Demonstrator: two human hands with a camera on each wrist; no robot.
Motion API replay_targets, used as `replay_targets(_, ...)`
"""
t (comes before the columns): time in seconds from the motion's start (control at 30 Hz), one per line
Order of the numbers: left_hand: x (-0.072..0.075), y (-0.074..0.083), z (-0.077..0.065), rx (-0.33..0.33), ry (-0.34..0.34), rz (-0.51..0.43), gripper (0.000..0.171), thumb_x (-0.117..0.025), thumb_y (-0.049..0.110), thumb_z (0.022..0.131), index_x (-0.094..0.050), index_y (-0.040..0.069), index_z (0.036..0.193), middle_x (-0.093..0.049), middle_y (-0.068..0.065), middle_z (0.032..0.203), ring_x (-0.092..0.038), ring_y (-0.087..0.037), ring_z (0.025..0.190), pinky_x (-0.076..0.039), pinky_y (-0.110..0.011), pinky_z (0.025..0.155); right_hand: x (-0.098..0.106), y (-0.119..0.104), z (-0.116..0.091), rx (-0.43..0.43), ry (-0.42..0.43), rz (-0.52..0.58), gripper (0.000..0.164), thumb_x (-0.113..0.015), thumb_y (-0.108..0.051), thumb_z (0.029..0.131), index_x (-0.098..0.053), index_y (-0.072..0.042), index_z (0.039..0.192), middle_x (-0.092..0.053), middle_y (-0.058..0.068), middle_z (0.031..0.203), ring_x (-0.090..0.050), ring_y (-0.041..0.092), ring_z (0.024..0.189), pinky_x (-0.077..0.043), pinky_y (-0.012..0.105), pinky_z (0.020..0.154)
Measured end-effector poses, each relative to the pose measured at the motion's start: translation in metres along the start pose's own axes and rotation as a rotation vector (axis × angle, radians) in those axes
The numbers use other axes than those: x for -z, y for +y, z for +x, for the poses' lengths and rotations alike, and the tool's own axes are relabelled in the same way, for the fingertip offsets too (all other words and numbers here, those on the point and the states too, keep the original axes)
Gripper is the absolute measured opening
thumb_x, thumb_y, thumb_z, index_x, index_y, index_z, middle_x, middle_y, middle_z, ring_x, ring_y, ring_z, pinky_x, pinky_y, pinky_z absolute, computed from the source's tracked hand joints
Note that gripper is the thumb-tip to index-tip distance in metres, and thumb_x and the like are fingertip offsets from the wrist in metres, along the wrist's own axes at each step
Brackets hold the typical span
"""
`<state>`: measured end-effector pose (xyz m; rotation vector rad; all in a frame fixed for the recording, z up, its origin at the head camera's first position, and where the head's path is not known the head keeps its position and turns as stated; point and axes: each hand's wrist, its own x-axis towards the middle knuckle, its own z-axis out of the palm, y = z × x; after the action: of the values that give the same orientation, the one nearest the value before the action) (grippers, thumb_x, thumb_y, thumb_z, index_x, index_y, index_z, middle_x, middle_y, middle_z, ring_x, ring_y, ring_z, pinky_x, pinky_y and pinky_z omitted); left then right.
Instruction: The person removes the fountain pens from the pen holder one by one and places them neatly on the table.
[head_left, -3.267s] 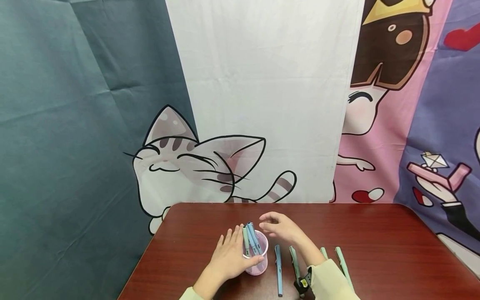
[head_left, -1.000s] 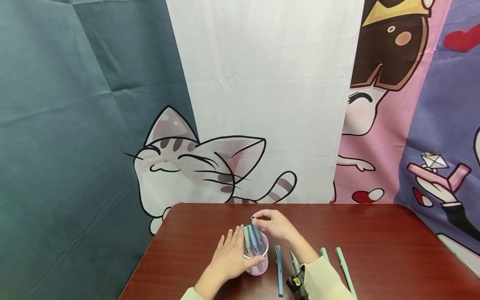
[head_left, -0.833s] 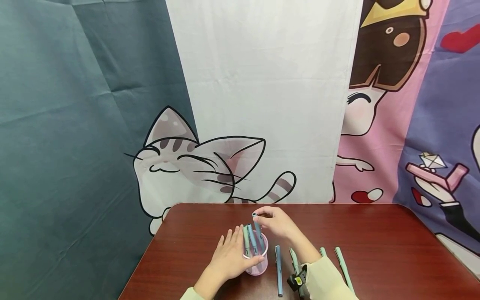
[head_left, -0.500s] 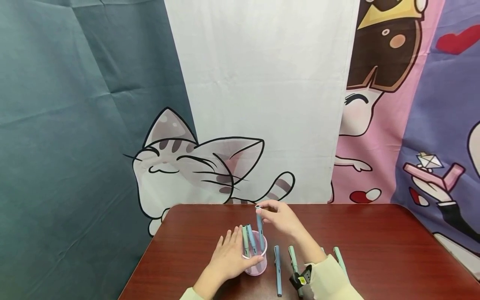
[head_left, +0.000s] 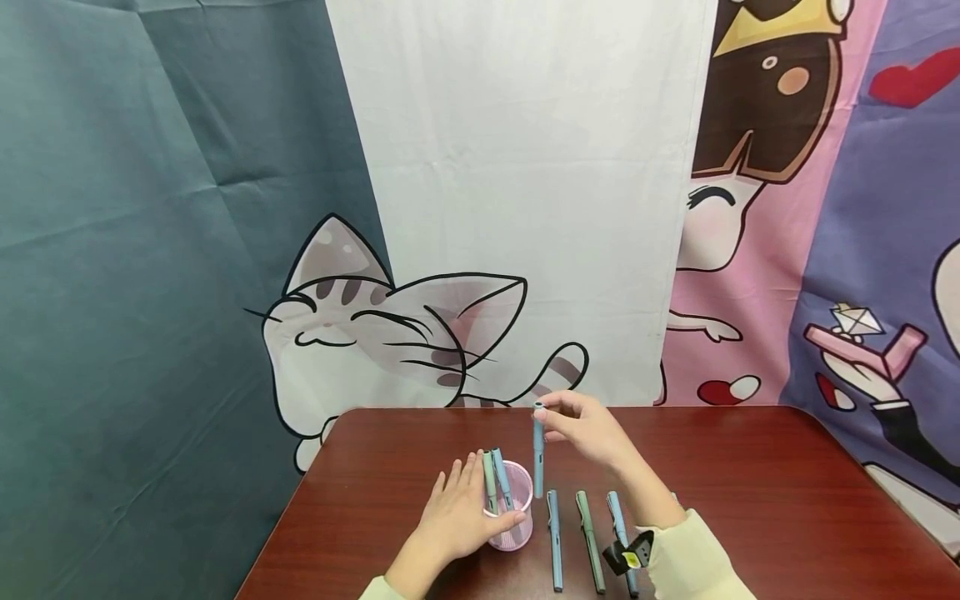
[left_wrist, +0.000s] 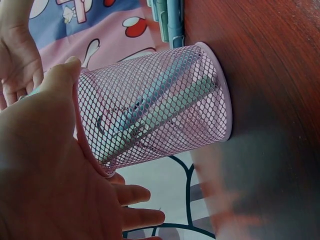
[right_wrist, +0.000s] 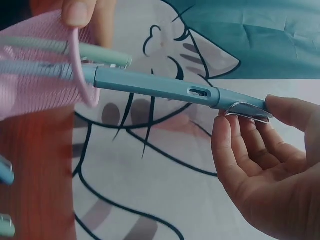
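Note:
My left hand (head_left: 463, 510) lies against the pink mesh pen cup (head_left: 517, 533), fingers straight and spread along its left side, thumb over the front rim. Inside the cup lean a green pen (head_left: 490, 482) and a blue pen (head_left: 502, 477); the mesh of the cup (left_wrist: 155, 107) shows their lower parts in the left wrist view. My right hand (head_left: 585, 427) pinches a third, blue pen (head_left: 538, 458) by its clip end, between thumb and fingers. That pen hangs upright just right of the cup's rim. Its silver clip (right_wrist: 248, 111) faces the fingers in the right wrist view.
On the brown table (head_left: 420, 442), right of the cup, lie a blue pen (head_left: 555, 542), a green pen (head_left: 589, 542) and another blue pen (head_left: 617, 517) side by side. The right forearm hides most of what lies beyond. A cartoon-printed cloth (head_left: 525, 167) hangs behind the table.
My right hand has taken hold of a blue pen in the cup, drawn it up and out, and carried it to the right. The left hand has stayed at the cup.

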<state>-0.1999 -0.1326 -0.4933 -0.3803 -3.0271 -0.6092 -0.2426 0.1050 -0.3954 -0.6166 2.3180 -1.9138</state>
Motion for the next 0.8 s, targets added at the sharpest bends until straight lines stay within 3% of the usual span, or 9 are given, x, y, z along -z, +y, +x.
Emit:
replay_targets(0.43,0.002,0.002,-0.003,-0.001,0.016,-0.016,0.118,-0.061,0.081,0.079,-0.027,0.000,0.158,-0.034,-0.022,0.160,-0.033,-0.046,0.146,-0.023,-0.063,0.118,0.035,0.023,-0.024,-0.032,-0.009,-0.006,0.037,-0.068,-0.022,0.099,-0.062,0.009,0.118,-0.074,0.015,0.108,-0.073,0.026,0.100,-0.060,0.043,0.084)
replay_targets(0.57,0.002,0.002,-0.003,-0.005,0.022,-0.008,0.118,-0.059,0.082,0.079,-0.028,0.000,0.158,-0.035,-0.021,0.160,-0.033,-0.046,0.146,-0.023,-0.063,0.118,0.048,0.030,-0.033,-0.059,0.014,0.007,0.039,-0.069,-0.022,0.098,-0.061,0.010,0.119,-0.074,0.015,0.108,-0.074,0.023,0.097,-0.061,0.038,0.082)
replay_targets(0.8,0.003,0.001,-0.002,-0.005,0.022,-0.004,0.121,-0.055,0.086,0.077,-0.028,0.000,0.158,-0.035,-0.021,0.160,-0.034,-0.045,0.146,-0.024,-0.062,0.118,0.069,0.036,-0.047,-0.096,0.025,0.011,0.040,-0.069,-0.022,0.098,-0.060,0.010,0.121,-0.076,0.011,0.106,-0.074,0.022,0.096,-0.060,0.042,0.083)
